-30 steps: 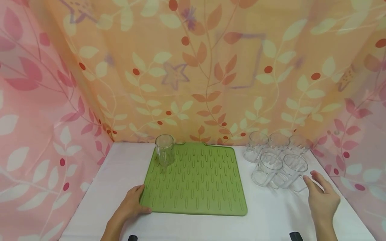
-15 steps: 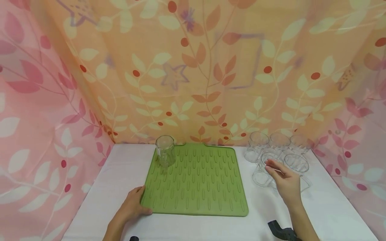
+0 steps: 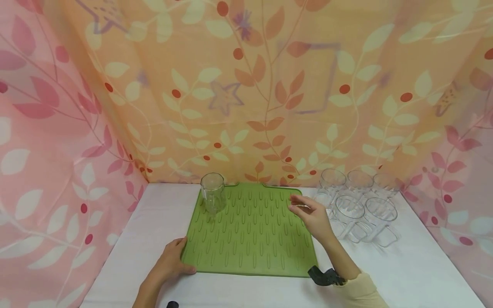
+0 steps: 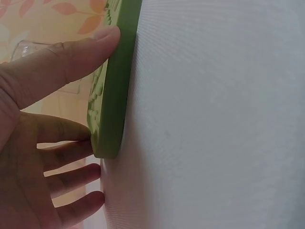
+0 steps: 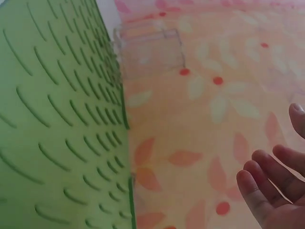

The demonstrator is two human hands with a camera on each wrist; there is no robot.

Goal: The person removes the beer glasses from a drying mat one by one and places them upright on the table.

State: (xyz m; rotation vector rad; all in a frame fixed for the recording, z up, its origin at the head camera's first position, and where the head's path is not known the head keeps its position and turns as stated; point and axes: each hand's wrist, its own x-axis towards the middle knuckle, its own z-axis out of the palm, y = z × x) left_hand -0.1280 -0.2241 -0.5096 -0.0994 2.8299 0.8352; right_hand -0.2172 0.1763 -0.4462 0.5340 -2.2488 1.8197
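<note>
A green ribbed drying mat lies flat on the white table. One clear glass mug stands at its far left corner. My left hand rests at the near left corner; in the left wrist view the thumb lies on the mat's edge and the loosely extended fingers touch its side. Over the mat's right side, my right hand hovers with nothing in it, fingers slightly bent. In the right wrist view its fingertips are apart, with the mat off to the left.
Several clear glass mugs stand in two rows on the right of the table, close to the right hand. Flowered cloth walls enclose the back and both sides. A black wrist device sits on the right forearm.
The right hand has moved left, from beside the near right mug, past the front of the mugs, to above the mat. The left hand and mugs stay in place.
</note>
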